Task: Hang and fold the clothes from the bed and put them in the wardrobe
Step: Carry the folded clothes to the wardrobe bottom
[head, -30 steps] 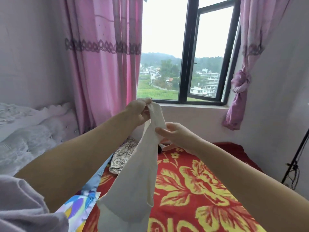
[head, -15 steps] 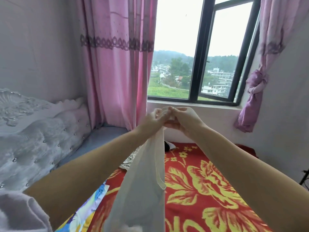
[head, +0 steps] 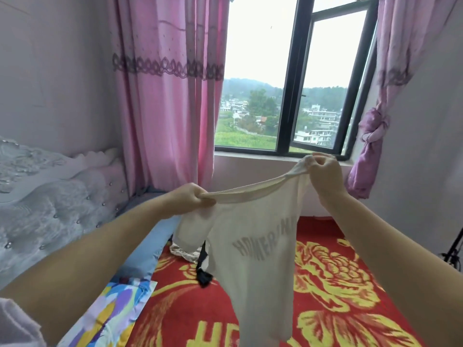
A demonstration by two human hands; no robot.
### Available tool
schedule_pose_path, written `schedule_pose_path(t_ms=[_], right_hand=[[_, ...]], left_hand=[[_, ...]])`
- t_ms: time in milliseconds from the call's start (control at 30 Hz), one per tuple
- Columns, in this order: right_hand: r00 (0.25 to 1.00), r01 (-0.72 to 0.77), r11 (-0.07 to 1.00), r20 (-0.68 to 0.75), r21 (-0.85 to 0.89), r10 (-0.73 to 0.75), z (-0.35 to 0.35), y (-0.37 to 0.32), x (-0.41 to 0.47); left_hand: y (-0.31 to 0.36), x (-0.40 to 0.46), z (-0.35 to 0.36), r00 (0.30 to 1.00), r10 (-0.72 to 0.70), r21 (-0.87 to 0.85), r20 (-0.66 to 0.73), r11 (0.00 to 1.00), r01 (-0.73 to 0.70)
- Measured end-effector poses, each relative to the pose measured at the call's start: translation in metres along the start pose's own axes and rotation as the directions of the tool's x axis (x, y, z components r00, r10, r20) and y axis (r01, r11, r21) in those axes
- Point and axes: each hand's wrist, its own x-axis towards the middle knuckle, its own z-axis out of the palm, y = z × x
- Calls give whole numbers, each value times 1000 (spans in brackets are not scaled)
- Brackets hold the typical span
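T-shirt [head: 253, 251], one, cream, mirrored grey lettering, hangs spread above the bed [head: 325, 284]. Two hands: left hand [head: 191, 200] pinches one shoulder, right hand [head: 323, 171] grips the other, higher. Two more garments lie behind: one pale [head: 184, 252], one black [head: 204, 276].

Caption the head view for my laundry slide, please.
Both hands, left hand and right hand, hold a white T-shirt spread above the red floral blanket.

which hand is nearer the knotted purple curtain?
Right. The right hand holds the white shirt just left of the knotted purple curtain; the left hand grips it well further left.
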Motion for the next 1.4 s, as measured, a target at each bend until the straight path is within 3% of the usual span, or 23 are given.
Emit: schedule_pose_path(t_ms=[100, 233, 400, 467, 533, 600, 667, 700, 833, 967, 1067, 1167, 1267, 1400], right_hand=[[1000, -14, 999, 4, 46, 14, -11, 10, 1], [992, 87, 995, 87, 57, -92, -23, 15, 3], [946, 231, 957, 273, -176, -178, -30, 20, 4], [907, 236, 941, 402, -242, -125, -34, 17, 2], [828, 100, 957, 557, -274, 72, -42, 14, 1], [680, -75, 939, 671, -336, 294, -53, 17, 4], [580, -122, 927, 733, -354, 356, -62, 22, 6], [567, -150, 943, 755, -297, 328, -64, 23, 7], [691, -161, 986, 718, 38, 85, -56, 26, 4], [745, -108, 986, 667, 129, -5, -44, 33, -2], [818, 137, 990, 567, -34, -94, -36, 37, -2], [842, 403, 825, 513, -396, -165, -34, 39, 7], [888, 368, 726, 450, -581, -89, -23, 26, 9], [895, 207, 889, 446, -408, -4, 14, -4, -10]], left_hand=[[21, -1, -15, 997, 75, -97, -14, 992, -76], [32, -1, -26, 984, 89, -278, -153, 952, -129], [33, 5, -26, 897, 161, -134, -413, 963, -234], [33, 4, -27, 871, 204, -88, -448, 959, -270], [34, 1, -31, 896, 209, -112, -393, 956, -272], [38, -4, -38, 953, 176, -101, -245, 973, -206], [40, -7, -45, 988, 127, -23, -87, 991, -130], [40, -8, -47, 995, 94, 14, -18, 996, -93], [32, -8, -53, 988, -52, 179, 144, 984, 26], [23, -7, -56, 1000, -15, 245, 7, 969, 13], [10, -9, -50, 989, 29, 121, -146, 993, -11], [3, -11, -38, 968, -2, -31, -250, 999, -6], [18, -5, -18, 955, -59, -126, -289, 992, 23], [64, 8, 21, 988, -75, -333, -137, 943, 25]])
